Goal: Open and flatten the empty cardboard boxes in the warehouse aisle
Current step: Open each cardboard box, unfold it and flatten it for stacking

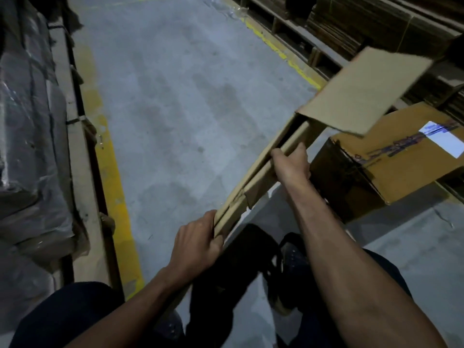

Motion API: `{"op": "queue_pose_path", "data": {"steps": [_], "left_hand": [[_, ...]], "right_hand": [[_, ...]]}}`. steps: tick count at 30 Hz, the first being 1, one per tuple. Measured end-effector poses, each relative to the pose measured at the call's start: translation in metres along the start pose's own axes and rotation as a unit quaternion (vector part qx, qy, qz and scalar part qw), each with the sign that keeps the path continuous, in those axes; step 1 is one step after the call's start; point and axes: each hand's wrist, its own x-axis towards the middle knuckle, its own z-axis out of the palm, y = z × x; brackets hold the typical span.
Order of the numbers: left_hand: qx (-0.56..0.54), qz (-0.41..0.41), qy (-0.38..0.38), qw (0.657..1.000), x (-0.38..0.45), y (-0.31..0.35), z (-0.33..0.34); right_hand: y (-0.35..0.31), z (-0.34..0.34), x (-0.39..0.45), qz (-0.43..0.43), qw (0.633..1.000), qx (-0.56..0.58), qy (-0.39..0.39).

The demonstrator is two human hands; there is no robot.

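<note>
I grip the collapsed box point(266, 172) edge-on, left hand point(198, 243) and right hand point(292, 163) both clenched round it; next I judge its loose flap point(364, 92) needs folding flat.

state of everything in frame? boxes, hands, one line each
flattened box: collapsed nearly flat, held edge-on off the floor, one flap sticking out at the far end
left hand: grips the box's near end
right hand: grips the box's edge midway
labelled box: still in box shape, not flattened, white label on top, tilted
cardboard stack: flat sheets piled on the right
</note>
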Motion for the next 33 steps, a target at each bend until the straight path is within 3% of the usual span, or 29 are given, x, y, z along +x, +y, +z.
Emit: {"op": "queue_pose_path", "data": {"steps": [4,10,15,18,21,24,27,30,33], "left_hand": [[-0.129,-0.145,0.012,0.981,0.034,-0.006,-0.012],[-0.33,-0.329,0.028,0.884,0.091,-0.033,-0.022],[-0.418,-0.416,0.097,0.802,0.141,-0.031,-0.063],[-0.447,-0.45,0.149,0.759,0.169,-0.022,-0.097],[-0.458,-0.469,0.196,0.729,0.192,-0.003,-0.139],[-0.494,-0.474,0.217,0.696,0.21,0.034,-0.187],[-0.533,-0.48,0.236,0.655,0.223,0.071,-0.235],[-0.555,-0.489,0.237,0.63,0.238,0.106,-0.276],[-0.563,-0.487,0.235,0.625,0.26,0.14,-0.311]], "right_hand": [[-0.009,0.027,-0.003,-0.04,0.994,-0.056,-0.086],[0.016,0.069,-0.001,-0.03,0.981,-0.11,-0.157],[0.035,0.065,0.006,0.064,0.979,-0.127,-0.147],[0.031,0.048,-0.001,0.107,0.965,-0.191,-0.143],[0.0,0.024,-0.007,0.129,0.964,-0.215,-0.086],[-0.061,-0.003,-0.009,0.24,0.97,-0.032,0.001],[-0.135,-0.03,-0.008,0.349,0.898,0.258,0.075],[-0.201,-0.058,0.003,0.397,0.792,0.463,0.022],[-0.256,-0.09,0.015,0.403,0.771,0.49,-0.059]]}}
